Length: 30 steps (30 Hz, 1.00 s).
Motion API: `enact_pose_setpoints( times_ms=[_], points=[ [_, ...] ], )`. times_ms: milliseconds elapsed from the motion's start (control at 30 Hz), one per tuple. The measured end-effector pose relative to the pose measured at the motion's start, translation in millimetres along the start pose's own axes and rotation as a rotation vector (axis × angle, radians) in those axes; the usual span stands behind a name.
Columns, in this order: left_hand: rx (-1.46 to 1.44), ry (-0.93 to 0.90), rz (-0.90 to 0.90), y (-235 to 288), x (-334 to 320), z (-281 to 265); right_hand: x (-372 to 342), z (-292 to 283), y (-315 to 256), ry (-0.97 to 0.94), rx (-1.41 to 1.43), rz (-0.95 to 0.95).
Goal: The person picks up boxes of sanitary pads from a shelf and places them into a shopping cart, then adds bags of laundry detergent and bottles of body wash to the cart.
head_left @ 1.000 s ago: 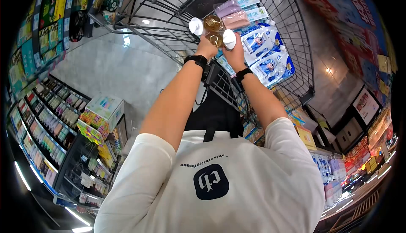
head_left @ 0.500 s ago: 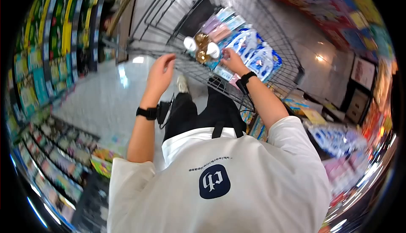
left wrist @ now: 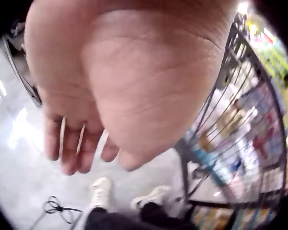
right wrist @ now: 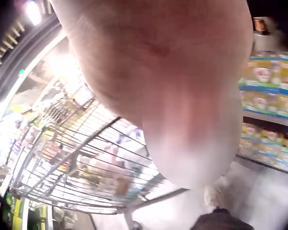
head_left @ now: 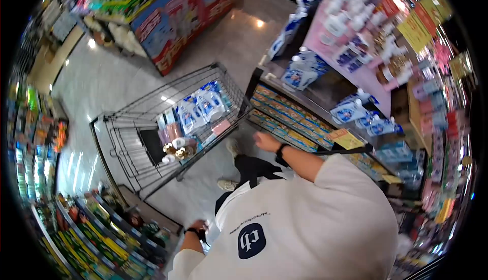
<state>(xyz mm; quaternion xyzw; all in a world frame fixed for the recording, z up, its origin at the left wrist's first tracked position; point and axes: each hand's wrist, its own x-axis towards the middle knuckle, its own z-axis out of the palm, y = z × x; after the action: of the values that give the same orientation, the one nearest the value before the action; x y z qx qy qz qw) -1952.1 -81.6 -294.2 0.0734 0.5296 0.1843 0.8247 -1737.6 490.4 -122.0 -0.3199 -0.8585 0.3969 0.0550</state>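
In the head view my left hand (head_left: 199, 226) hangs low beside my body, partly hidden by its wrist strap; the left wrist view shows its palm (left wrist: 139, 81) with fingers extended and holding nothing. My right hand (head_left: 265, 141) is in the air between the cart and a shelf, its fingers loosely bent around nothing. Neither hand touches the wire shopping cart (head_left: 127, 127). Inside the cart lie blue-and-white packs (head_left: 209, 102), a purple-and-pink pair of packs (head_left: 173, 131) and golden bottles (head_left: 182, 152) with white caps.
A display (head_left: 351, 31) of bottles and pouches stands at the upper right, above shelved boxes (head_left: 290, 117). A red-and-blue promotional stand (head_left: 178, 25) is beyond the cart. Packed shelves (head_left: 96, 234) line the lower left. Grey floor (head_left: 122, 76) surrounds the cart.
Both hands have left the bottles, which now lie in the cart. The view has turned, and the cart appears farther off and lower left. My left hand has dropped beside my body.
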Motion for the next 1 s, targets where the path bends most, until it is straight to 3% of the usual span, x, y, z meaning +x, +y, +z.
enact_pose_setpoints(
  times_ms=[33,67,100,167,200,233,267,300,333,400,433,500,533,600,633,700,733,767,800,833,867,933,1000],
  points=[
    [0.269,0.178,0.067,-23,-6,6,-38,-12,19,-0.087,-0.117,0.129],
    [0.284,0.3,0.051,-11,-14,20,-70,-21,44,-0.32,-0.322,0.241],
    [0.29,0.385,0.047,11,-22,32,-115,-5,98,-0.186,-0.272,0.262],
    [0.278,0.512,0.068,61,-33,55,-192,-6,153,-0.278,-0.461,0.373],
    [0.274,0.556,0.086,87,-39,64,-226,-18,151,-0.274,-0.39,0.565],
    [0.25,0.596,0.103,112,-44,70,-259,-8,180,-0.482,-0.674,0.421],
    [0.223,0.624,0.123,132,-41,74,-287,8,209,-0.369,-0.505,0.729],
    [0.14,0.616,0.168,155,-40,74,-313,21,239,-0.481,-0.503,0.725],
    [0.055,0.605,0.212,164,-24,60,-314,-12,204,-0.739,-0.498,0.488],
    [0.1,0.612,0.281,196,-2,39,-316,-5,218,-0.703,-0.284,0.813],
    [0.094,0.602,0.272,214,5,34,-316,-8,222,-0.695,-0.277,0.816],
    [0.277,0.564,0.175,264,7,34,-308,-19,233,-0.459,-0.663,0.069],
    [0.367,0.612,0.168,291,5,44,-305,-23,243,-0.446,-0.663,0.068],
    [0.464,0.658,0.184,348,1,72,-296,-33,266,0.087,0.698,0.55],
    [0.49,0.647,0.203,373,11,76,-291,-49,264,0.099,0.695,0.543],
    [0.664,0.618,0.283,419,34,78,-283,-76,243,0.391,0.602,0.746],
    [0.608,0.519,0.313,424,79,28,-284,-83,248,0.392,0.612,0.744],
    [1.21,0.661,0.509,453,62,71,-287,-84,262,0.414,0.623,0.728],
    [0.799,0.795,0.506,506,-5,194,-291,-83,275,0.439,0.634,0.714],
    [0.693,0.664,0.603,503,53,129,-295,-87,281,0.438,0.466,0.699],
    [0.792,0.722,0.704,530,31,177,-301,-97,280,0.452,0.474,0.706],
    [1.018,0.809,0.82,570,18,222,-312,-121,269,0.186,-0.008,0.669],
    [1.052,0.822,0.927,601,-4,270,-329,-102,288,0.247,0.109,0.741]
  ],
)
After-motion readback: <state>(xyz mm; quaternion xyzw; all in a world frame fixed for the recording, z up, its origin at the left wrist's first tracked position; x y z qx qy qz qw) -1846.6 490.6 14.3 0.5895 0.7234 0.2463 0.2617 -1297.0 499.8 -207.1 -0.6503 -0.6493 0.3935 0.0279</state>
